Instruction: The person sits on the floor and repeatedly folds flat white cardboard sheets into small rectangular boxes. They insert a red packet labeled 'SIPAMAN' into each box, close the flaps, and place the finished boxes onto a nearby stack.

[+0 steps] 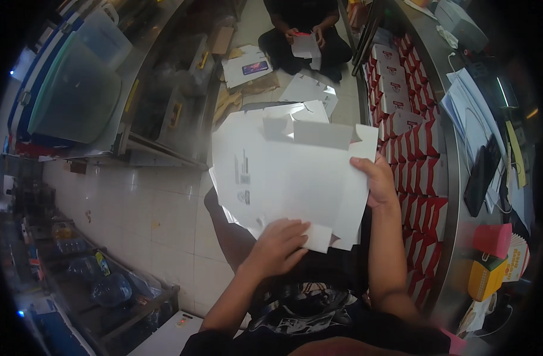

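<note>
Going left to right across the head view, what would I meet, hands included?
Green-rimmed plastic container → left hand on the white cardboard → right hand gripping its right side → stacked red-and-white boxes → black flat device.

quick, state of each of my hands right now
Left hand: touching the white cardboard, grip cannot be told.
Right hand: holding the white cardboard's right edge.

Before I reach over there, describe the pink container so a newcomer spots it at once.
Beyond the person's right hand and the stacked red-and-white boxes, find the metal counter along the picture's right side. Follow it toward the person, past the dark flat device, to the pink container. Its plain pink sets it apart from the yellow box right beside it.
</note>
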The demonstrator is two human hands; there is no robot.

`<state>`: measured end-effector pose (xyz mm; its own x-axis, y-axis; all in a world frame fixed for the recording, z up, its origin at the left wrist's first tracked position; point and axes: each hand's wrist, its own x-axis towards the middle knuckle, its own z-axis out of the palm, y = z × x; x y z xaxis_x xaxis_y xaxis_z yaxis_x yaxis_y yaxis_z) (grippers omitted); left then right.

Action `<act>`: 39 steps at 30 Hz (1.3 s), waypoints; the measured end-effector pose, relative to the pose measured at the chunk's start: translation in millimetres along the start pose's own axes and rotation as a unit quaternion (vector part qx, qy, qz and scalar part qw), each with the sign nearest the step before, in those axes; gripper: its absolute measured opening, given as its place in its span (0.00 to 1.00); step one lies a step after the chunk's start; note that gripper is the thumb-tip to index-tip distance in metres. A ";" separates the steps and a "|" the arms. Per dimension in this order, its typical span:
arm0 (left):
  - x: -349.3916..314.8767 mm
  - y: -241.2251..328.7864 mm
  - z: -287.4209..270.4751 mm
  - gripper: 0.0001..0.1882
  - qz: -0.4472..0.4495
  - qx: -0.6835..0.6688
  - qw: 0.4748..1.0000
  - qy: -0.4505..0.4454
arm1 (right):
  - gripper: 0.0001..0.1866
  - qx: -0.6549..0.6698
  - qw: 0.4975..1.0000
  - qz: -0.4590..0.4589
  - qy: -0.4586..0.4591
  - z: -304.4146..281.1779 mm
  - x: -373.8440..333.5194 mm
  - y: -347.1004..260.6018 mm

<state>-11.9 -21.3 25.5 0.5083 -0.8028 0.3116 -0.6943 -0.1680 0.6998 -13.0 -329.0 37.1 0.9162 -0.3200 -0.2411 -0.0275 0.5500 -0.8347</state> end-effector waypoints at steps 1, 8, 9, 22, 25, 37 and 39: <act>4.9 -5.3 -8.0 0.12 -0.021 -0.016 1.000 -0.005 | 0.20 0.030 0.999 -0.008 -0.020 4.6 5.3 -0.9; 102.6 -73.7 -49.1 0.13 -0.239 -0.169 0.956 -0.034 | 0.18 -0.222 0.970 0.091 0.045 37.3 100.1 47.5; 126.2 -89.0 -48.4 0.13 -0.205 -0.220 0.954 -0.017 | 0.18 -0.219 0.973 0.072 0.028 44.3 120.9 55.6; 267.4 -282.0 4.7 0.26 -0.072 -0.851 0.501 0.140 | 0.16 -0.386 0.921 0.020 -0.045 58.0 284.8 76.6; 264.7 -289.1 2.6 0.25 -0.094 -0.843 0.490 0.199 | 0.14 -0.394 0.918 0.033 0.002 64.7 287.5 84.6; 263.1 -297.7 7.6 0.17 -0.142 -0.786 0.560 0.220 | 0.09 -0.416 0.902 -0.109 -0.025 62.2 297.1 80.1; 262.3 -301.0 11.4 0.17 -0.136 -0.788 0.561 0.214 | 0.10 -0.412 0.898 -0.151 -0.042 60.0 298.1 84.1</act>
<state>324.6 -187.8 -110.8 0.7957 -0.6032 -0.0547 0.5804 0.7334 0.3540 281.8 -331.9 -75.3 0.9575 -0.2803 0.0677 -0.0268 -0.3205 -0.9469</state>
